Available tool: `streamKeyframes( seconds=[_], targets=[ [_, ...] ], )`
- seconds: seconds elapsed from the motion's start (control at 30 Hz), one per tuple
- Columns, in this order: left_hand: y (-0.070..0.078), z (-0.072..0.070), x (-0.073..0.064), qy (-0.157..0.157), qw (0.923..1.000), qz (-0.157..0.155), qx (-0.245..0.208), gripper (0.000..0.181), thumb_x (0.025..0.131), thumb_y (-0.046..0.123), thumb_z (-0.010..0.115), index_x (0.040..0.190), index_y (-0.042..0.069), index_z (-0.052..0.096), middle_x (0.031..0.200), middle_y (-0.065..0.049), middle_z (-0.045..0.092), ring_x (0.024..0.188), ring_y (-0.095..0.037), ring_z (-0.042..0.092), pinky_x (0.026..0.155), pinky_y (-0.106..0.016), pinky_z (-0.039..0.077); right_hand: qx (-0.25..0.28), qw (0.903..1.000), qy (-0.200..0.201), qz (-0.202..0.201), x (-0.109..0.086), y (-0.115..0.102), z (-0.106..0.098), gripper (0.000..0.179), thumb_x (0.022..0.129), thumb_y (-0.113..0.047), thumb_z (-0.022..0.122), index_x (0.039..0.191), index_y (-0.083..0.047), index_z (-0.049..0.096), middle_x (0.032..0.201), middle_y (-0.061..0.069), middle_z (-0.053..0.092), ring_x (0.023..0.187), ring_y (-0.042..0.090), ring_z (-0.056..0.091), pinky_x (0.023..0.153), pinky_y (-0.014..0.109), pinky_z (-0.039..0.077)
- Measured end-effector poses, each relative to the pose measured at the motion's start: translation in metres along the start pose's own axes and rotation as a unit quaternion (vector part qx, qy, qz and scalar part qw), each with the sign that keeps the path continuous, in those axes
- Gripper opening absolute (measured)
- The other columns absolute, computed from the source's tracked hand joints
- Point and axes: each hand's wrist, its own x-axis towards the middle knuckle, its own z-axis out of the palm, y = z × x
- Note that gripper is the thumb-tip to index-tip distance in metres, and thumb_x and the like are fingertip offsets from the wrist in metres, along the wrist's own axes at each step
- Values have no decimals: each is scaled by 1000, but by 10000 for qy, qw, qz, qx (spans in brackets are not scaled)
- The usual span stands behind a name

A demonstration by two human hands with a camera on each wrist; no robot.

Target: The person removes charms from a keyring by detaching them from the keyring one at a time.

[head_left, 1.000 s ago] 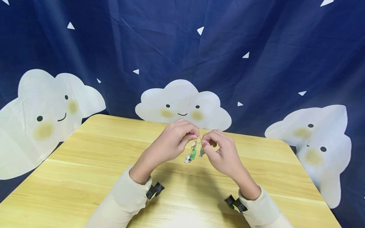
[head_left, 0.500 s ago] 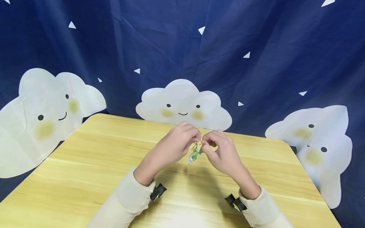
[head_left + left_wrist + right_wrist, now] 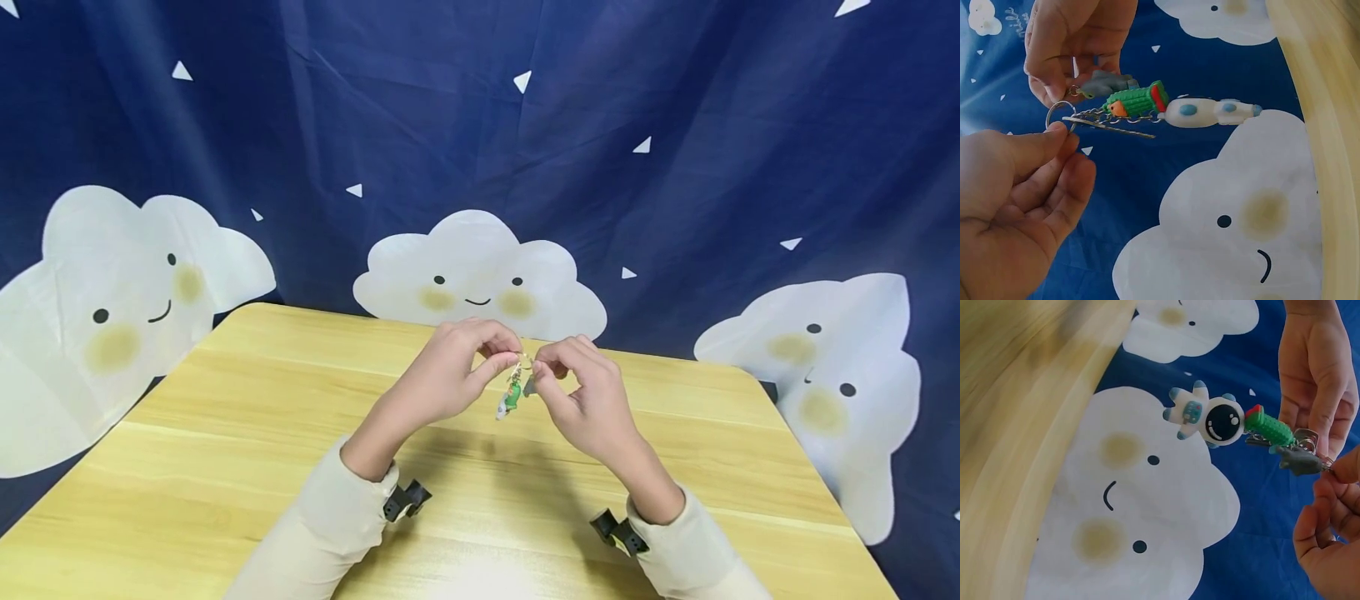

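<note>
My left hand (image 3: 431,375) pinches a metal key ring (image 3: 1048,112) between thumb and fingers, above the table. From the ring hang a flat key (image 3: 1125,130), a green charm (image 3: 1135,102) with a red end, and a white astronaut charm (image 3: 1194,412) with a black visor, on short chains. My right hand (image 3: 592,400), just to the right, pinches the small link end of a grey animal-shaped charm (image 3: 1300,461) close beside the ring. Fingers hide whether that link is still threaded on the ring. The other fingers of both hands are bent loosely.
A light wooden table (image 3: 225,467) lies under both hands. Behind it hangs a dark blue curtain (image 3: 450,125) printed with white clouds and triangles. Black wrist cameras (image 3: 407,500) are strapped over both pale sleeves (image 3: 322,521).
My left hand shifts right and closes over the ring, then draws back left, showing more of the ring. The hanging charms swing and sit slightly higher. My right hand stays nearly in place.
</note>
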Motion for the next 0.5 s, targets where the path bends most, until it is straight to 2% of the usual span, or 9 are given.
streamKeyframes(
  seconds=[0.1, 0.27, 0.4, 0.5],
  targets=[
    [1, -1, -1, 225, 9996, 167, 85, 5, 95, 9, 74, 99, 8, 73, 90, 3, 70, 82, -10, 63, 76, -25, 54, 88, 10000, 18, 14, 1, -1, 0, 13, 90, -2, 62, 85, -12, 69, 74, -6, 63, 73, 13, 54, 67, 22, 41],
    [2, -2, -1, 447, 9951, 776, 415, 5, 93, 5, 74, 97, 7, 73, 90, 0, 71, 85, -14, 61, 77, -27, 53, 122, 9999, 43, 17, 1, -1, -1, 13, 90, -1, 62, 85, -11, 69, 74, -6, 63, 73, 13, 54, 67, 23, 42],
    [5, -3, -2, 428, 9867, 1280, 909, 4, 94, 2, 72, 97, 5, 73, 93, -2, 72, 89, -19, 61, 80, -29, 52, 99, 9999, -11, 31, 0, 0, -1, 13, 90, -2, 61, 84, -10, 69, 73, -6, 63, 72, 14, 54, 68, 24, 41],
    [7, -3, -2, 313, 9774, 1567, 1382, 6, 94, -1, 70, 96, 4, 73, 94, -3, 72, 90, -20, 62, 82, -29, 51, 11, 9999, -106, 45, -1, 1, -1, 13, 90, -3, 60, 84, -11, 69, 72, -6, 62, 71, 14, 53, 67, 27, 41]
  ],
)
